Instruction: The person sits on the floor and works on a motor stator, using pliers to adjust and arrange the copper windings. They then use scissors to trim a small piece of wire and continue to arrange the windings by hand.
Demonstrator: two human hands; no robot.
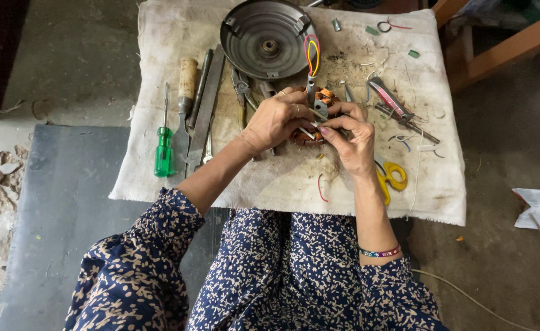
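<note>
Stained cloth [282, 184] on table; left hand [276, 119], right hand [349, 138] both curled, gripping copper-wound coil [322, 98]

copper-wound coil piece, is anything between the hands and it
Nothing visible does: the left hand and right hand are both already on the orange copper-wound coil piece, gripping it from either side over the dirty white cloth.

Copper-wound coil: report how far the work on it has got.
Done: the round metal cover lies apart, upturned. In hand: left hand and right hand work at the copper-wound coil on the cloth. Left: cover still off; loose wires stick up.
</note>
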